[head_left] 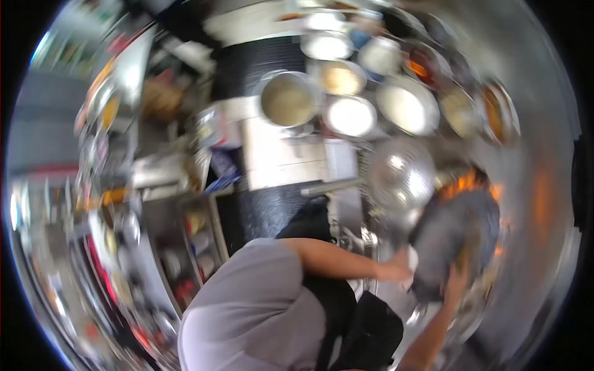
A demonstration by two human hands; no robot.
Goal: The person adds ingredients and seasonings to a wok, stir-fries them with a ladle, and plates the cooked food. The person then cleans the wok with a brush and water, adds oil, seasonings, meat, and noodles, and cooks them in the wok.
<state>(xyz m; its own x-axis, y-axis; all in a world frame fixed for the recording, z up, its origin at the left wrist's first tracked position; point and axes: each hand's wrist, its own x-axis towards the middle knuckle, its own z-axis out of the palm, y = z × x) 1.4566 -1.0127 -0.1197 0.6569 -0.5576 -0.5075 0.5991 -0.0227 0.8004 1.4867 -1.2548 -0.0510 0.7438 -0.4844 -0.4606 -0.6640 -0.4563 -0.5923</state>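
Note:
A dark wok [442,229] sits on the right with orange flames along its far rim. My left hand [396,270] is closed on a white cloth [412,263] at the wok's near edge. My right hand [456,283] reaches over the lower side of the wok. Its fingers look curled around something beside a blurred yellow-brown streak [468,252], whose kind I cannot make out. Close to the wok's upper left lies a round perforated metal strainer [401,175] with a long handle pointing left.
Beyond the strainer stand a large pot [288,100] of cloudy liquid and several bowls, including a white-filled one [351,116] and one with orange-red contents [427,65]. A metal wall [538,123] rises at right. Cluttered shelving [167,253] lines the left, past the tiled floor [281,154].

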